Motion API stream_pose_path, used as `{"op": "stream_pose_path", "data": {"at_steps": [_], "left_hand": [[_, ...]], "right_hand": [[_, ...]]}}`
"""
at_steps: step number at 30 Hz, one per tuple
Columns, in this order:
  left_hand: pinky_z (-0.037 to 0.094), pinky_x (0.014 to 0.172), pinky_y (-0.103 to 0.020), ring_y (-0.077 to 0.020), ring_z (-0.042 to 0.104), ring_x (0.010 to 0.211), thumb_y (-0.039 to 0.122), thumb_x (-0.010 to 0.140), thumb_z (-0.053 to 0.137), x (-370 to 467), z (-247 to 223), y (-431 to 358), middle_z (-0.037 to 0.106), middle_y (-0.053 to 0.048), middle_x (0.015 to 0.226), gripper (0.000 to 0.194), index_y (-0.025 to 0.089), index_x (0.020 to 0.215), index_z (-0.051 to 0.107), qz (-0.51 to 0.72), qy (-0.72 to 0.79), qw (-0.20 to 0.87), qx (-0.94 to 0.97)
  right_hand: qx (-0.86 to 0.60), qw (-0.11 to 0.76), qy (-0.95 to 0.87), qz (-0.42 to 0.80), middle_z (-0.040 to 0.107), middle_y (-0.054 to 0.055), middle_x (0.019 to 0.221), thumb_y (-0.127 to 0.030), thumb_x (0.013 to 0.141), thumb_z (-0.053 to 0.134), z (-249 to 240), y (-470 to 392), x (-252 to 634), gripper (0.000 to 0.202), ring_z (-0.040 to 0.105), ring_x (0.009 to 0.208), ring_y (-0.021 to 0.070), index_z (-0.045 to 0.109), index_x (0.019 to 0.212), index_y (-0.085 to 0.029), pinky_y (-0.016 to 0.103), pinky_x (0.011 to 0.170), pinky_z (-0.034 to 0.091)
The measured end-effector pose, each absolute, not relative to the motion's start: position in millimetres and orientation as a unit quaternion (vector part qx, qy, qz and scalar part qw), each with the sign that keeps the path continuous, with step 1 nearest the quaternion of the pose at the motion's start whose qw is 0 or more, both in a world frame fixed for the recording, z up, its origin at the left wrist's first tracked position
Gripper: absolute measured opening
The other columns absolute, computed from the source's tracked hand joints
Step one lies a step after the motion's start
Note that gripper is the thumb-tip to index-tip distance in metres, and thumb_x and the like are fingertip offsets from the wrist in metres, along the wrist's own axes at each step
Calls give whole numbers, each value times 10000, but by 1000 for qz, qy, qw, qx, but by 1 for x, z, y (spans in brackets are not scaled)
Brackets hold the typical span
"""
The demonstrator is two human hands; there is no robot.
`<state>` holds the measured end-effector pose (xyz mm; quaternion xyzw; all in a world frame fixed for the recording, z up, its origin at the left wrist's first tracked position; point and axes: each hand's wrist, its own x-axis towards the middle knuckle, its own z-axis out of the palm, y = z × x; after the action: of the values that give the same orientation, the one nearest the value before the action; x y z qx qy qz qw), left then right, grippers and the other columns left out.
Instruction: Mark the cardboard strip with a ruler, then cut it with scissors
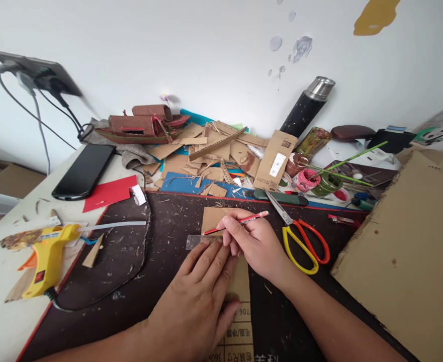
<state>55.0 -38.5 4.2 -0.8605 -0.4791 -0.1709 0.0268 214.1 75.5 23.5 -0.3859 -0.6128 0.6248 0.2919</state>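
A strip of brown cardboard (240,281) with printed characters near its lower end lies lengthwise in front of me. Across it rests a clear, see-through strip that looks like a ruler (193,243), partly covered by my fingers. My left hand (202,281) lies flat over the ruler and cardboard, fingers stretched out and pressing down. In my right hand (253,239) a red and black pencil (253,217) is pinched, its dark tip pointing left just above the ruler's far edge. Beside the right hand lie scissors (300,236) with yellow and red handles, blades apart.
At left are a yellow glue gun (51,256) with its cord, a phone (84,172) and red paper (110,193). Cardboard scraps (213,151), a model boat (138,128), paint jars (307,179) and a thermos (306,108) line the back. A large cardboard sheet (406,251) stands right.
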Motion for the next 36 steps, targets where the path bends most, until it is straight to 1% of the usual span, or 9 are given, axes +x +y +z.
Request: {"op": "stream_pose_path", "data": {"at_steps": [7, 12, 15, 18, 23, 27, 33, 36], "left_hand": [[278, 1300, -468, -330, 553, 1458, 569, 1096, 539, 55, 6, -37, 670, -169, 1547, 665, 85, 1546, 606, -169, -476, 33, -862], [292, 1297, -472, -327, 549, 1463, 474, 1071, 576, 55, 7, -37, 646, -170, 1577, 650, 78, 1586, 557, -159, -474, 38, -865], [324, 1287, -480, -335, 536, 1482, 434, 1048, 598, 54, 6, -38, 617, -183, 1609, 683, 62, 1615, 519, -150, -472, 31, -868], [335, 1298, -494, -336, 510, 1514, 410, 1053, 585, 53, 2, -40, 574, -175, 1658, 682, 79, 1643, 490, -142, -478, 21, -867], [330, 1315, -515, -345, 495, 1529, 415, 1065, 576, 52, -2, -42, 542, -164, 1690, 689, 100, 1668, 468, -138, -485, 16, -863], [339, 1308, -513, -346, 506, 1515, 399, 1066, 574, 52, -3, -42, 551, -161, 1681, 664, 104, 1655, 491, -141, -484, 22, -864], [349, 1300, -506, -340, 513, 1508, 394, 1078, 547, 51, -2, -41, 555, -156, 1679, 641, 111, 1651, 493, -141, -481, 31, -865], [374, 1291, -514, -341, 520, 1504, 400, 1076, 552, 51, -2, -41, 558, -160, 1674, 648, 114, 1655, 491, -143, -480, 28, -865]], "right_hand": [[-391, 293, -625, 609, 627, -20, 700, -567, 1115, 569, 26, 74, 219, 421, 586, 564, 122, 663, 925, -202, 257, 563, 469], [-407, 281, -647, 581, 633, -25, 650, -584, 1131, 534, 28, 74, 231, 432, 606, 550, 141, 664, 954, -212, 271, 564, 482], [-419, 278, -676, 539, 629, -26, 617, -559, 1146, 509, 32, 76, 240, 428, 608, 544, 152, 652, 917, -227, 283, 572, 472], [-430, 273, -718, 474, 616, -25, 580, -504, 1163, 479, 37, 78, 246, 441, 600, 537, 164, 633, 844, -242, 302, 593, 457], [-431, 276, -759, 402, 623, -19, 565, -465, 1165, 486, 43, 82, 252, 419, 636, 581, 197, 644, 838, -257, 318, 624, 439], [-444, 271, -776, 356, 617, -15, 567, -445, 1162, 495, 47, 85, 256, 411, 623, 574, 198, 636, 827, -253, 320, 624, 405], [-468, 262, -791, 295, 611, 0, 568, -461, 1162, 477, 45, 91, 262, 439, 588, 543, 201, 591, 793, -253, 338, 621, 382], [-480, 261, -796, 261, 660, 37, 639, -487, 1154, 484, 42, 93, 263, 461, 635, 617, 225, 602, 776, -249, 349, 643, 405]]}}
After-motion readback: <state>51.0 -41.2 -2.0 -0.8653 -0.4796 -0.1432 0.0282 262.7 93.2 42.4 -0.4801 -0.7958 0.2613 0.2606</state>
